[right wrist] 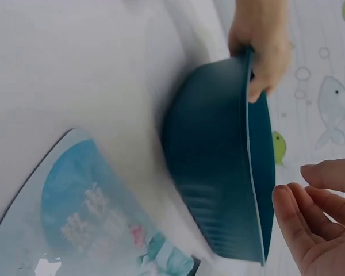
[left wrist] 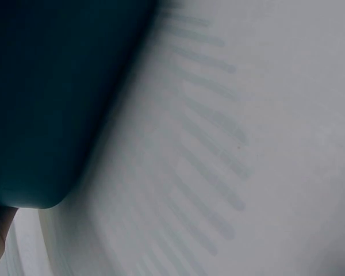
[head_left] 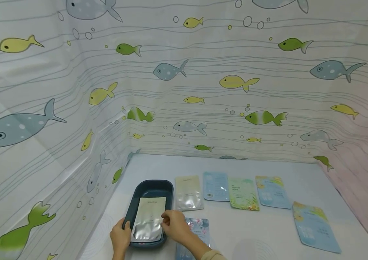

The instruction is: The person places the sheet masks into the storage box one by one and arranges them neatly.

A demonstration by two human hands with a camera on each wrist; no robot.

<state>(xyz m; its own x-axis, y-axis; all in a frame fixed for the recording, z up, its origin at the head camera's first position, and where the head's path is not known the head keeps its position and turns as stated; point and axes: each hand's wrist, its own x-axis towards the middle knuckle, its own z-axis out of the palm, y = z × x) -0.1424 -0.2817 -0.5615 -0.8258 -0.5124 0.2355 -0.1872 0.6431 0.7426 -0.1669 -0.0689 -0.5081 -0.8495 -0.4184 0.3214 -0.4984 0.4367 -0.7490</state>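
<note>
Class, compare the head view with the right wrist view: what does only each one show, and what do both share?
Only the head view: a silvery packet in the basin, another silvery packet beside it, a green packet and three light-blue packets to the right.

Only the right wrist view: large white characters on the nearest packet and a broad stretch of the basin's outer wall.

Both: that packet, the basin, white table, fish-print sheet, left grip holding the basin's rim and right grip near it.

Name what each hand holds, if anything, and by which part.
The left hand grips the dark blue tray by its left rim, toward the near end. The right hand holds nothing visible.
</note>
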